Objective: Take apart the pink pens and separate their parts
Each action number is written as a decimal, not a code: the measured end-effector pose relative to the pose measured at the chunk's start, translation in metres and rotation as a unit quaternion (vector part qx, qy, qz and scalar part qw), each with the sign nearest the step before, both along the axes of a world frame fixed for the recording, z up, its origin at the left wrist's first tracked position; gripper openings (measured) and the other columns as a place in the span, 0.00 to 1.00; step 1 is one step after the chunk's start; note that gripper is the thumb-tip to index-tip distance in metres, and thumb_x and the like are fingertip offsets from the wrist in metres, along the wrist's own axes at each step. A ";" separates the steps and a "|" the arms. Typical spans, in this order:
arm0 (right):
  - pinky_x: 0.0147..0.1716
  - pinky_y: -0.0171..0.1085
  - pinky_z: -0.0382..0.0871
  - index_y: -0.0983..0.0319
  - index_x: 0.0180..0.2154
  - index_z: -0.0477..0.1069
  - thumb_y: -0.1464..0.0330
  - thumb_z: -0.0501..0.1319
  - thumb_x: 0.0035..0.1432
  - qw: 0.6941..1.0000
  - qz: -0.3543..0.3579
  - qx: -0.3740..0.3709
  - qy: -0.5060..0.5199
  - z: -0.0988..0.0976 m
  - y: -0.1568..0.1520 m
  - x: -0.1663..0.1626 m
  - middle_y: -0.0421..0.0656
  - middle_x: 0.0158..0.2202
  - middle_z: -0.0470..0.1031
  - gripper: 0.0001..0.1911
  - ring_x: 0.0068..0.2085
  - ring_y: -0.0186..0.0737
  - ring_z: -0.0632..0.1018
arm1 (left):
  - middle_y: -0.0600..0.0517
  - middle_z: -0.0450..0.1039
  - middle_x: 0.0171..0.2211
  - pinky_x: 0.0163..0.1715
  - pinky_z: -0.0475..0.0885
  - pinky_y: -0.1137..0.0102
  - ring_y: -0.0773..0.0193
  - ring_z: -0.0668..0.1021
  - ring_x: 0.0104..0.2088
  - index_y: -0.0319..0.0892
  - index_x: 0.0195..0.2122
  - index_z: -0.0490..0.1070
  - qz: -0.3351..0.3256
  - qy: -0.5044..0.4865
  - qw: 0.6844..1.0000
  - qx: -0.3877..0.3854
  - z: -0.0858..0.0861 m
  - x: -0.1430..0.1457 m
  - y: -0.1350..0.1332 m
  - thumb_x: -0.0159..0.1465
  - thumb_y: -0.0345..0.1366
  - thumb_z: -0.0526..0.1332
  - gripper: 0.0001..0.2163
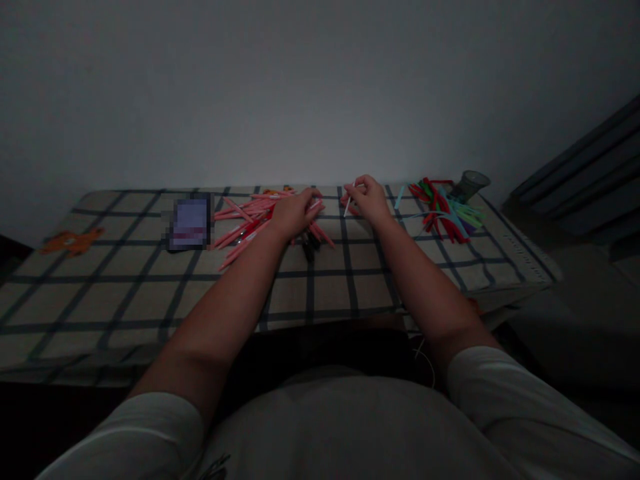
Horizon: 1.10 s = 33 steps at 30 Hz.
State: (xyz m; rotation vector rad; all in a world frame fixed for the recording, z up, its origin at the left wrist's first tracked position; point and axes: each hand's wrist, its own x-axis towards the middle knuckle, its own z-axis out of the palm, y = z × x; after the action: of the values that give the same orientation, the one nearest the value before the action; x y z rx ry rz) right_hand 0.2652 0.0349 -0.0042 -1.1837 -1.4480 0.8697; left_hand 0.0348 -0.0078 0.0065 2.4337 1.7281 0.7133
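Note:
My left hand [293, 213] is closed at the right side of a pile of slim pink sticks [233, 237]. One pink stick [315, 207] shows at its fingertips, though the grip itself is partly hidden. To the right, my right hand [369, 200] pinches a thin white stick [349, 203], which it holds tilted above the cloth. A dark, black-ended tool [309, 250] lies just below my left hand; its kind is unclear. Something red and shiny lies among the pink sticks, partly covered by my left hand and forearm.
A checked cloth [327, 287] covers the table, which stands against a wall. A blurred-out phone-like device [191, 223] and an orange cutout [73, 241] lie on the left. On the right are red, green and blue strips [445, 213] beside a clear cup [471, 185].

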 end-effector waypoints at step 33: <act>0.34 0.40 0.63 0.63 0.39 0.89 0.64 0.71 0.65 0.876 0.052 0.004 -0.479 0.021 -0.016 0.026 0.48 0.35 0.87 0.10 0.34 0.43 0.80 | 0.47 0.85 0.44 0.40 0.68 0.65 0.53 0.83 0.43 0.50 0.63 0.76 -0.008 0.002 1.000 0.001 0.000 -0.001 0.000 0.77 0.50 0.61 0.18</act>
State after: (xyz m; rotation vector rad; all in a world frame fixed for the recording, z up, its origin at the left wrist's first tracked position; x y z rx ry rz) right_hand 0.2914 0.0190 0.0165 -1.6459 -2.3069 0.3031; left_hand 0.0340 -0.0080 0.0070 2.4492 1.7079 0.7080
